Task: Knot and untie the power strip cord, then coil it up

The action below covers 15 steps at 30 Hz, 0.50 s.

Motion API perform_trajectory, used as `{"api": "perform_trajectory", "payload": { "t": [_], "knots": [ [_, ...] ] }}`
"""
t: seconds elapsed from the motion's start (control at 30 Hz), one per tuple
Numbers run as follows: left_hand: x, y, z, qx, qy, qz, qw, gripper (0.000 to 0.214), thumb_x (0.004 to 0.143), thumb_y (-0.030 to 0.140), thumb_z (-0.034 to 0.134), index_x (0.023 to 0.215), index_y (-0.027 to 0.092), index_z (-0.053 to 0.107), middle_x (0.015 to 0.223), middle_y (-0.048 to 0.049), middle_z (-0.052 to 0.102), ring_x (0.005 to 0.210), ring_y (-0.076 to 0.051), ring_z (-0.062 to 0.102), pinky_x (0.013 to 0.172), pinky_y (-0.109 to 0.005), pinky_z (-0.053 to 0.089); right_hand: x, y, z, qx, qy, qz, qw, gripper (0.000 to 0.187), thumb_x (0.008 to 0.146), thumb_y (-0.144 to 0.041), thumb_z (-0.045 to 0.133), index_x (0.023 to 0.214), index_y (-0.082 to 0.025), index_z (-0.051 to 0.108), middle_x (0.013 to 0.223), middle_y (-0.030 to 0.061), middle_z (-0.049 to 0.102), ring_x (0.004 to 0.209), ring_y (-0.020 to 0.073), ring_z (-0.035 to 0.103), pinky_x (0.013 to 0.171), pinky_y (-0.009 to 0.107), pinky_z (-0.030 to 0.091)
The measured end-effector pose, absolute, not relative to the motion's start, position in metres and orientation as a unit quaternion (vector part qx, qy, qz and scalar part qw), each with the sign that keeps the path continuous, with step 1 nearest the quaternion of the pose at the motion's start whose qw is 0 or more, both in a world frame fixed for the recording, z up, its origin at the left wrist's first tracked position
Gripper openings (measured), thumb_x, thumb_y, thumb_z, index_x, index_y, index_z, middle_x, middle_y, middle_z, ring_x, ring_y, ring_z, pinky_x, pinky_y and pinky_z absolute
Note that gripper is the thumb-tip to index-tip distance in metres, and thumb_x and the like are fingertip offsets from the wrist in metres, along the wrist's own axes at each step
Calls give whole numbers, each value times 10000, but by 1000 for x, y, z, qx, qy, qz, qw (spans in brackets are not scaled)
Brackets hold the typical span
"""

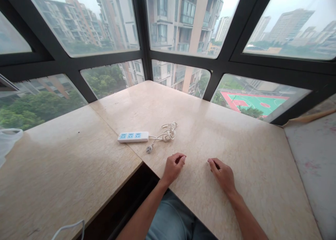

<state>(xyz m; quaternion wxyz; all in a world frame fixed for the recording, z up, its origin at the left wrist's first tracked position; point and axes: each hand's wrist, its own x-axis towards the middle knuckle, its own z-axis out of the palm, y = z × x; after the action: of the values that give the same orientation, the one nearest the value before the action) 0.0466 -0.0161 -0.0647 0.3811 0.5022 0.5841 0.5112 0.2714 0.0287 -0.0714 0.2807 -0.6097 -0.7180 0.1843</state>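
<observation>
My left hand (174, 167) rests on the stone counter with its fingers curled and the thumb against them; nothing shows in it. To its right lies my right hand (222, 173), also closed, thumb and fingertips together, with no object visible there. A gap of bare counter separates the two. Beyond my left hand, a white power strip (133, 137) with three blue socket faces lies flat. Its white cord (169, 132) is bundled in loops at the right end. The grey plug (149, 148) sits in front of the loops, closest to my left hand, and neither hand touches it.
The beige counter (183, 107) runs into a corner below dark-framed windows (147, 33). A seam crosses it near the power strip. At the left edge is a white plastic bag (9, 143); a thin white cable (68, 226) hangs over the front edge. A patterned wall (315, 159) bounds the right.
</observation>
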Motion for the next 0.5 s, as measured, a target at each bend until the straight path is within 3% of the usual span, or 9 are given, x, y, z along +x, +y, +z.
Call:
{"api": "perform_trajectory", "payload": {
  "t": [0.5],
  "knots": [
    [43,-25,-64,430,560,555,440,316,846,419,583,895,126,692,626,-18,615,528,-112,550,509,-218,441,272,26,-69,-589,-728,186,298,501,899,-559,381,789,-191,701,659,68,696,591,194,624,568,270,411]
  ]
}}
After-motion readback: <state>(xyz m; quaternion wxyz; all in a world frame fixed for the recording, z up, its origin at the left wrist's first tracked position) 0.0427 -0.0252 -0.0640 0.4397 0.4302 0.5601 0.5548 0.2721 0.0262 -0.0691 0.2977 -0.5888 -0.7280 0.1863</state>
